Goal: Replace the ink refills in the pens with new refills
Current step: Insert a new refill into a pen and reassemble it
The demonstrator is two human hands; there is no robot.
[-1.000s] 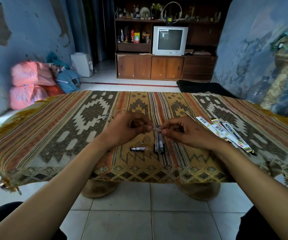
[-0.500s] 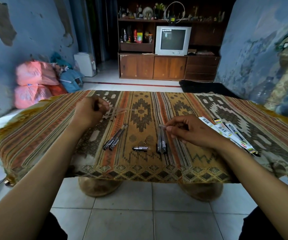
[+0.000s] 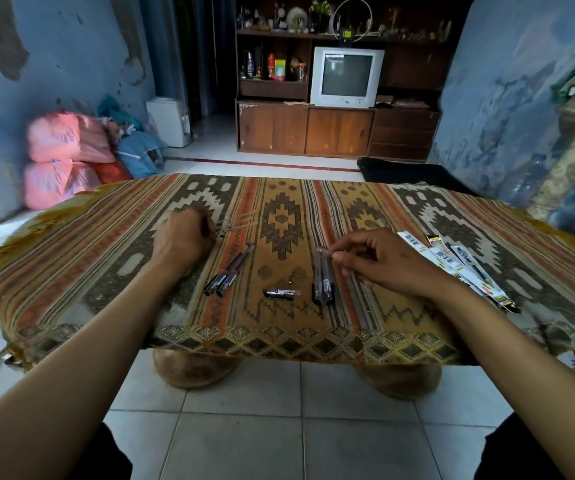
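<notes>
1. Since a second ago the left hand (image 3: 182,242) has been carrying a thin clear refill away from the right hand (image 3: 381,263) – it is now lying at the far left, fingers curled beside the used refills (image 3: 241,221); whether it is still gripping one I cannot tell.
2. Right hand is pinching a clear pen barrel (image 3: 324,251) above the barrel pair (image 3: 323,287).
3. Progress is looking partial – two capped pens (image 3: 227,271) are lying mid-worktop (image 3: 71,258), a loose cap (image 3: 281,294) nearby.
4. New refill packets (image 3: 459,268) are waiting at the right, seemingly unopened.
</notes>
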